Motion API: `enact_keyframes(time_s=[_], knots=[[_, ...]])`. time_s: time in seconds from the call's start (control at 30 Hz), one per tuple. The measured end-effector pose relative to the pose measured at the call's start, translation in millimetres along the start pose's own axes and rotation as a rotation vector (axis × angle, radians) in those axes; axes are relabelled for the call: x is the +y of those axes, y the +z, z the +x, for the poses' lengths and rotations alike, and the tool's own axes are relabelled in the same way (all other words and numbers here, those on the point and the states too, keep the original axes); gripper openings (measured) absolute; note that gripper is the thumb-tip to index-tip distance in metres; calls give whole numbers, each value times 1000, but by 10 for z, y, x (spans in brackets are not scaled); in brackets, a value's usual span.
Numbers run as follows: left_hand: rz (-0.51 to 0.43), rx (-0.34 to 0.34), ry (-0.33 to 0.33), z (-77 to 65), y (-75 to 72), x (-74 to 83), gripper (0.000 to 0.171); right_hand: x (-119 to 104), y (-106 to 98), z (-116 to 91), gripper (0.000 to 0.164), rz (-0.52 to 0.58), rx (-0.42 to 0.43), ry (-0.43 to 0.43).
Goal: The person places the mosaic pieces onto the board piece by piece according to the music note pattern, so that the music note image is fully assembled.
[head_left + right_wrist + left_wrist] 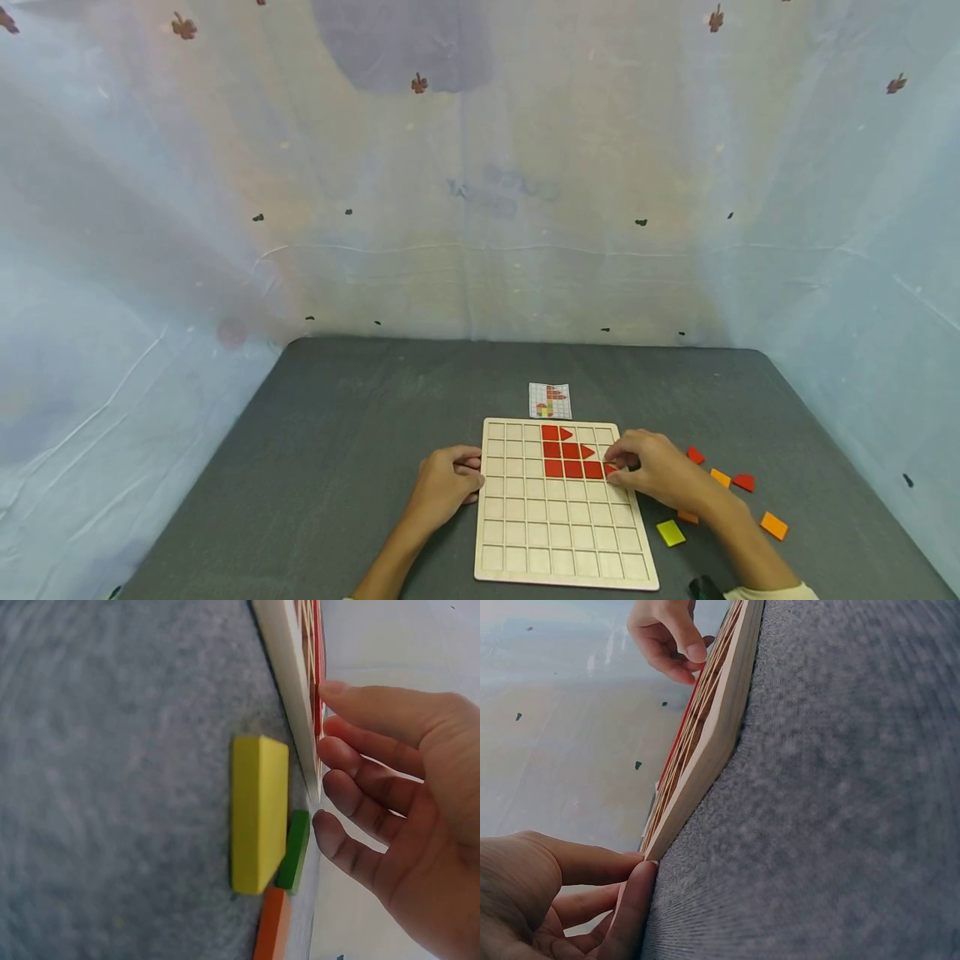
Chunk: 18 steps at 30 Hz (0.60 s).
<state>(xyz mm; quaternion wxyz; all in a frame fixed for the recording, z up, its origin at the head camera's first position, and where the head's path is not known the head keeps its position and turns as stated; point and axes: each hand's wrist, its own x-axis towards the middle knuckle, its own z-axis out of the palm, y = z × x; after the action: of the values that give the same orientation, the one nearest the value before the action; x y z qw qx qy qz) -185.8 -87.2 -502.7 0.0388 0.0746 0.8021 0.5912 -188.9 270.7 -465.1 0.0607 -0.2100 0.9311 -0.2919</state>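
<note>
A pale wooden grid board lies on the dark table, with several red pieces set in its upper cells, some square and some pointed at the right. My left hand grips the board's left edge between thumb and finger; the left wrist view shows this pinch at the wooden rim. Over the right side of the board, my right hand has thumb and fingertips about a red piece at the end of the third row. Its fingers partly hide that piece.
Behind the board lies a small printed pattern card. Loose pieces lie to the right: a yellow one, an orange one, red ones and, in the right wrist view, a green one. A black object is near the right sleeve.
</note>
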Motion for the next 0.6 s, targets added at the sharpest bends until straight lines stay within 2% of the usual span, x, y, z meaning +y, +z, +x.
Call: enact_keyframes(time_s=[0.2, 0.6], knots=[[0, -1, -1, -1, 0, 4, 37, 21, 1, -19, 11, -9, 7, 0], [1, 2, 0, 0, 0, 1, 36, 26, 6, -17, 12, 9, -3, 6]])
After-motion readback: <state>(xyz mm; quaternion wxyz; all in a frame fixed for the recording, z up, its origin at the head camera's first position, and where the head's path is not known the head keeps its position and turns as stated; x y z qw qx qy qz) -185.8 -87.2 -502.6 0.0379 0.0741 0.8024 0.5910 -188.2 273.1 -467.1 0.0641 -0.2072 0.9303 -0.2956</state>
